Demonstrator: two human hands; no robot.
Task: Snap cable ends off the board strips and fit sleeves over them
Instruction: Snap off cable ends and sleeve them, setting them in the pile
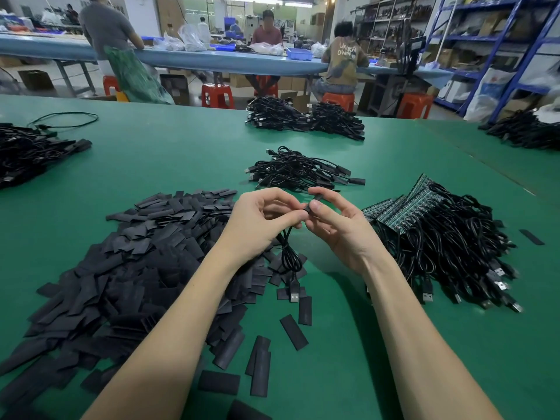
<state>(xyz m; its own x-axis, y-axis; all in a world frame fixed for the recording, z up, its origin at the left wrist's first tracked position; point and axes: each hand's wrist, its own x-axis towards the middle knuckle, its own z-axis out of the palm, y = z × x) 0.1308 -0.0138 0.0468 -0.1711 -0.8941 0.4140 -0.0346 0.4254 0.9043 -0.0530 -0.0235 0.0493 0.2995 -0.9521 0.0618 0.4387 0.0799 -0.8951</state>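
Observation:
Both hands meet above the green table (188, 153). My left hand (260, 219) pinches a black cable (288, 253) near its end; the cable hangs down in a loop and its USB plug (294, 294) rests on the table. My right hand (336, 222) grips a black sleeve (312, 204) at that cable end, thumb and forefinger around it. A big heap of flat black sleeves (127, 268) lies to the left. At the right sits a pile of green board strips (406, 204) with black cables (454, 247) attached.
A small pile of sleeved cables (303, 171) lies just beyond my hands, with larger bundles behind it (306, 119), at the far left (30, 153) and at the far right (524, 131). Loose sleeves (260, 362) are scattered near the front edge. People sit at a blue bench (212, 60) behind.

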